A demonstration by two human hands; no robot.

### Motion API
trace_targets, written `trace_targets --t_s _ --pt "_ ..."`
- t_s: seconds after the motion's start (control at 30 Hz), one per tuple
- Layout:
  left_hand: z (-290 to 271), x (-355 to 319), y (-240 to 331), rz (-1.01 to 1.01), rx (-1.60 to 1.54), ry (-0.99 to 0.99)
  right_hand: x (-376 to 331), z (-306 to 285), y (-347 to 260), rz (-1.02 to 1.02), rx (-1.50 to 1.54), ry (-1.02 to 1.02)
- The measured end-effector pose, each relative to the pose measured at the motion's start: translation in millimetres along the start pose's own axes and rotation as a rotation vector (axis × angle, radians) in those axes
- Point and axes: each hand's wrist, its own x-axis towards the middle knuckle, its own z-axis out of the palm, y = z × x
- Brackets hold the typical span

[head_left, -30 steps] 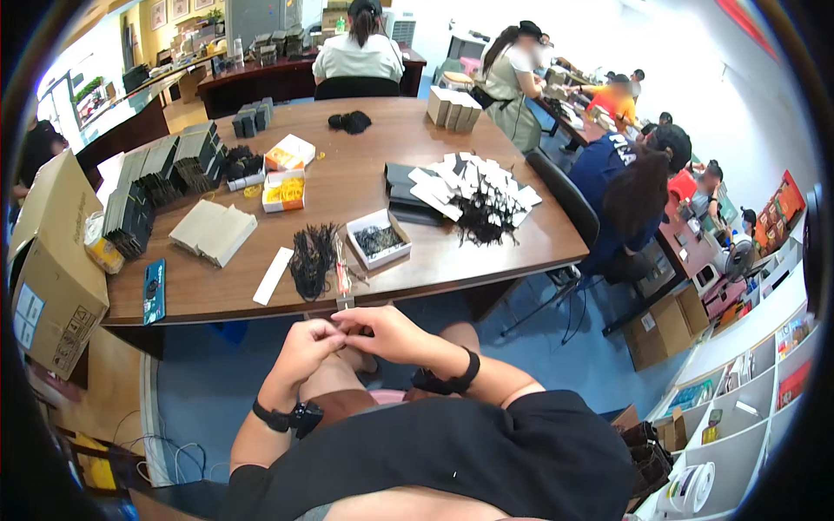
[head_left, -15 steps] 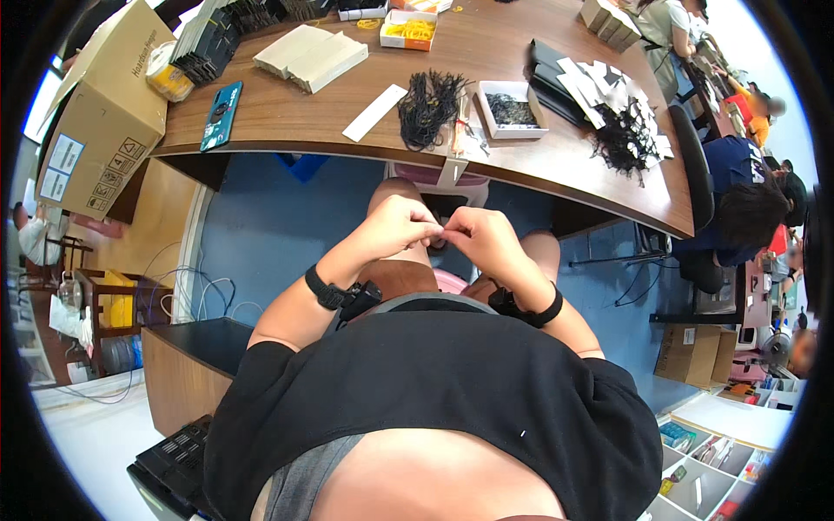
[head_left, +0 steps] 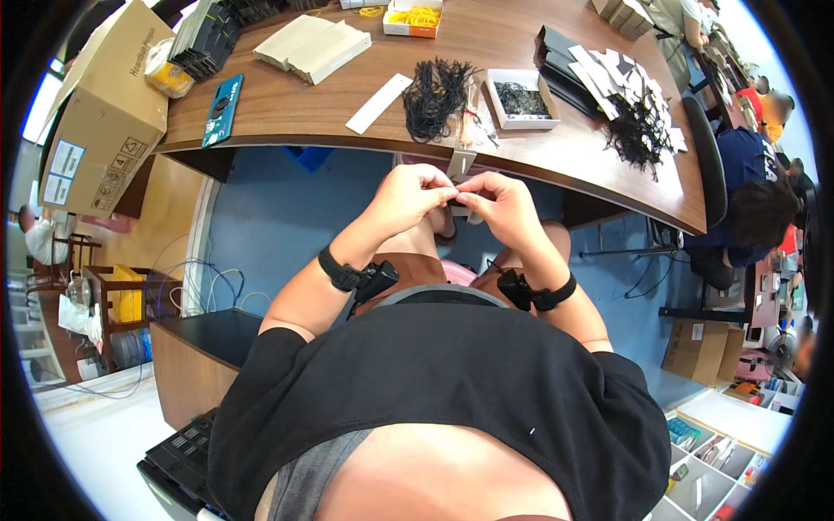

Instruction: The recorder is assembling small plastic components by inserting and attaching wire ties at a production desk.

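My left hand (head_left: 408,201) and my right hand (head_left: 504,208) meet in front of the table edge, above my lap. Both are closed, thumb and forefinger pinched, fingertips touching. Whatever lies between them is too small to make out. Just beyond them, a small metal bracket (head_left: 462,163) sticks out from the table's edge. Behind it on the table lie a tangled bundle of black cords (head_left: 434,102), a plain white strip (head_left: 379,103) and a small clear plastic piece with red on it (head_left: 472,123). A white open box (head_left: 524,119) beside them holds small black items.
The brown table (head_left: 287,108) carries a teal phone (head_left: 223,111), flat cardboard boxes (head_left: 313,45), a box of yellow bands (head_left: 413,19), and white tags with black cords (head_left: 641,113). A large carton (head_left: 102,130) stands left. Another person (head_left: 747,195) sits at right.
My joined hands have moved slightly up and to the right, closer to the table edge. The view has shifted a little; the fingertips stay pinched together.
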Motion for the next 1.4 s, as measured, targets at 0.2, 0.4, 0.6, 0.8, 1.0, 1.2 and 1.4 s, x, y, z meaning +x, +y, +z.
trace_targets --t_s 0.2,0.4,0.6,0.8,1.0,1.2,1.4 --pt "-4.3 5.0 -1.7 0.084 0.249 -0.041 5.4 -5.5 4.9 -0.172 -0.165 0.036" --pt "8.3 17.7 -3.0 0.374 0.788 0.237 13.5 3.3 14.0 0.007 -0.075 0.255" --pt "17.2 27.8 -23.1 0.321 0.472 0.256 20.6 7.6 39.1 0.267 0.336 0.101" --pt "25.8 30.4 -51.7 0.254 -0.06 0.229 14.9 9.2 33.7 0.124 0.051 0.207" --pt "30.1 33.2 -65.0 0.247 -0.066 0.259 14.4 2.6 6.3 -0.552 -0.779 0.454" --pt "29.8 32.0 -68.1 0.187 -0.137 0.212 13.3 9.5 7.8 -0.476 -0.734 0.449" --pt "28.6 35.2 -71.9 0.138 -0.076 0.203 15.0 10.2 8.5 -0.513 -0.765 0.449"
